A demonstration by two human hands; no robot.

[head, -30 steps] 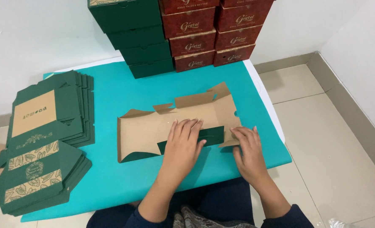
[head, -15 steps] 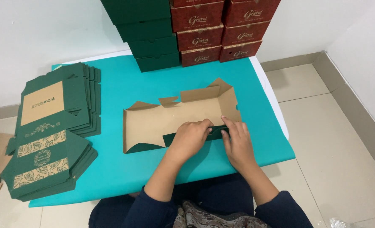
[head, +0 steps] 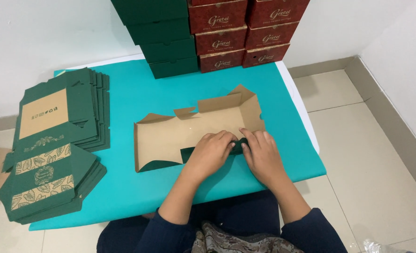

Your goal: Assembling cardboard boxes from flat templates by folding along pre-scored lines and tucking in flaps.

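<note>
A flat cardboard box blank [head: 180, 133], brown inside and dark green outside, lies half-folded on the teal table cover [head: 137, 187]. Its far and right walls stand partly raised. My left hand [head: 210, 152] and my right hand [head: 262, 152] press side by side on the blank's near edge. Both grip a dark green flap [head: 237, 145] that is folded up between the fingertips. Part of that flap is hidden under the fingers.
Two piles of flat green box blanks [head: 58, 140] lie at the table's left. Stacks of finished green boxes [head: 163, 42] and red boxes [head: 243, 33] stand at the far edge against the wall. Tiled floor [head: 372, 164] lies to the right.
My right hand has slid left along the near edge and now meets my left hand. The green flap between them has folded up.
</note>
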